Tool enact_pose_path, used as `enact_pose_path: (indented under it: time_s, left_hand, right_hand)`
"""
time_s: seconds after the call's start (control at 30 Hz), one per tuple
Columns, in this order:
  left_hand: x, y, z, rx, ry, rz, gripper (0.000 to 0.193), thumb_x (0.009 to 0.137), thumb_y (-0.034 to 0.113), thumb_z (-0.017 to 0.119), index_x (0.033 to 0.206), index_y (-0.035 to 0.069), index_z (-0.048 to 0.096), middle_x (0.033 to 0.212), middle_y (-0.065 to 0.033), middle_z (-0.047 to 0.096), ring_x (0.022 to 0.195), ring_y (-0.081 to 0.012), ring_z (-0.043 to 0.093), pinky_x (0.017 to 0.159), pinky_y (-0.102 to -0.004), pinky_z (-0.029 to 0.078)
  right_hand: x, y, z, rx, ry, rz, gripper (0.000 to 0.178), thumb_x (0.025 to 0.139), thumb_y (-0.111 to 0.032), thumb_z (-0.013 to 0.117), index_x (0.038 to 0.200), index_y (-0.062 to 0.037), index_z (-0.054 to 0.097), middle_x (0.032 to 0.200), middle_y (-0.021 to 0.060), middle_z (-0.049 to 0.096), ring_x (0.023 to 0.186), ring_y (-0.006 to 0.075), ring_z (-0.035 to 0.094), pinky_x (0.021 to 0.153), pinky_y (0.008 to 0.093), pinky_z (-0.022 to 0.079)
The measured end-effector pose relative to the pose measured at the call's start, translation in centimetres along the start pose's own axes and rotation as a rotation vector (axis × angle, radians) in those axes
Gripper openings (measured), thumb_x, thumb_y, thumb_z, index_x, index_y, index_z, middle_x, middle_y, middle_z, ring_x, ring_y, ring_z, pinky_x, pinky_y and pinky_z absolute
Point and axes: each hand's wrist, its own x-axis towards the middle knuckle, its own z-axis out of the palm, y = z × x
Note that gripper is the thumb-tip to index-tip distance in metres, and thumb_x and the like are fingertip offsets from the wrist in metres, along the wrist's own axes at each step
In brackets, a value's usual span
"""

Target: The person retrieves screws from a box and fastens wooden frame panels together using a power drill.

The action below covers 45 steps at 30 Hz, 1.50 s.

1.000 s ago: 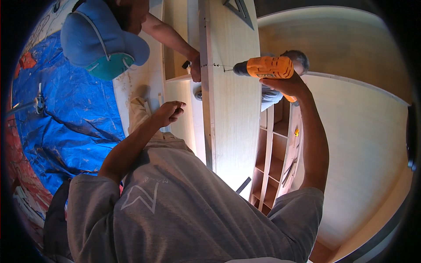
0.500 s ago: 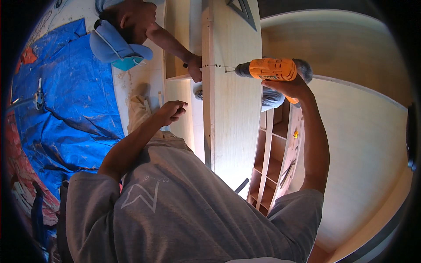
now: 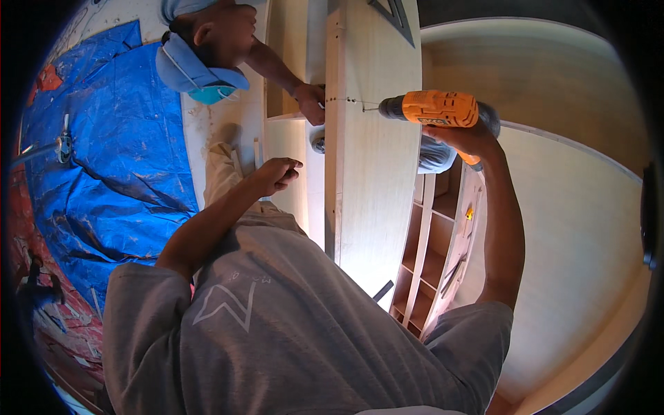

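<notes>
An orange and black cordless drill (image 3: 439, 109) is gripped in my right hand (image 3: 467, 138), its body lying sideways. Its thin bit points left, with the tip at a small row of dark marks on the pale wooden board (image 3: 377, 180). Whether the tip is inside the wood I cannot tell. My left hand (image 3: 278, 176) is held in the air left of the board, its fingers curled together; anything within them is hidden. Across from it, another person's hand (image 3: 310, 102) rests at the board's left edge.
A dark triangular square (image 3: 395, 19) lies at the board's far end. The co-worker (image 3: 200, 52) in a blue cap leans in at the upper left. Wooden shelving (image 3: 432, 242) and a large pale panel (image 3: 560, 256) are on the right; a blue tarp (image 3: 111, 152) covers the left.
The whole scene has shifted slightly to the right as my view turned. Both hands keep their poses, and the drill stays at the same spot on the board.
</notes>
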Motion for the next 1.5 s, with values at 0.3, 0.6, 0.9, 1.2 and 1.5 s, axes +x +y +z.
enact_pose_path:
  time_s: [0.3, 0.6, 0.9, 1.2, 1.5]
  left_hand:
    - [0.2, -0.2, -0.2, 0.025, -0.050, -0.001, 0.028, 0.091, 0.019, 0.042, 0.112, 0.001, 0.045, 0.055, 0.0024, 0.033, 0.039, -0.0061, 0.021, 0.035, -0.0222, 0.018]
    - [1.2, -0.6, -0.3, 0.021, -0.016, -0.016, 0.021, 0.092, 0.019, 0.042, 0.105, 0.004, 0.048, 0.054, 0.0019, 0.033, 0.039, -0.0067, 0.022, 0.035, -0.0226, 0.017]
    - [1.5, -0.7, -0.3, 0.031, -0.008, -0.015, 0.023, 0.091, 0.021, 0.044, 0.105, 0.004, 0.050, 0.055, 0.0012, 0.034, 0.039, -0.0069, 0.022, 0.036, -0.0233, 0.017]
    - [-0.9, 4.5, 2.4, 0.153, 0.224, 0.283, 0.023, 0.090, 0.021, 0.046, 0.094, 0.002, 0.057, 0.060, -0.0016, 0.046, 0.042, -0.0074, 0.033, 0.039, -0.0233, 0.024]
    - [-6.7, 19.5, 28.8, 1.047, -0.022, 1.774, 0.028, 0.079, 0.009, 0.057, 0.106, 0.004, 0.056, 0.095, -0.0154, 0.063, 0.084, -0.0298, 0.063, 0.072, -0.0373, 0.051]
  right_hand:
    - [-1.6, -3.8, -0.7, -0.043, 0.001, 0.089, 0.040, 0.071, -0.027, 0.076, 0.105, -0.0103, 0.061, 0.086, 0.0032, 0.063, 0.074, 0.0121, 0.058, 0.070, 0.0269, 0.047]
    - [-1.7, -3.1, -0.7, 0.067, -0.020, 0.103, 0.046, 0.071, -0.024, 0.075, 0.110, -0.0078, 0.057, 0.103, 0.0062, 0.063, 0.094, 0.0172, 0.059, 0.085, 0.0300, 0.046]
    - [-1.0, -2.1, -0.8, 0.038, -0.025, 0.031, 0.050, 0.069, -0.023, 0.076, 0.112, -0.0061, 0.056, 0.104, 0.0065, 0.063, 0.094, 0.0171, 0.059, 0.086, 0.0300, 0.046]
    - [-0.8, 0.1, -0.6, -0.026, -0.017, -0.017, 0.051, 0.070, -0.023, 0.073, 0.114, -0.0056, 0.054, 0.104, 0.0097, 0.062, 0.095, 0.0198, 0.058, 0.087, 0.0298, 0.045]
    - [0.0, 1.1, -0.5, -0.008, 0.033, -0.145, 0.050, 0.072, -0.027, 0.070, 0.114, -0.0063, 0.053, 0.106, 0.0122, 0.060, 0.096, 0.0209, 0.057, 0.084, 0.0323, 0.046]
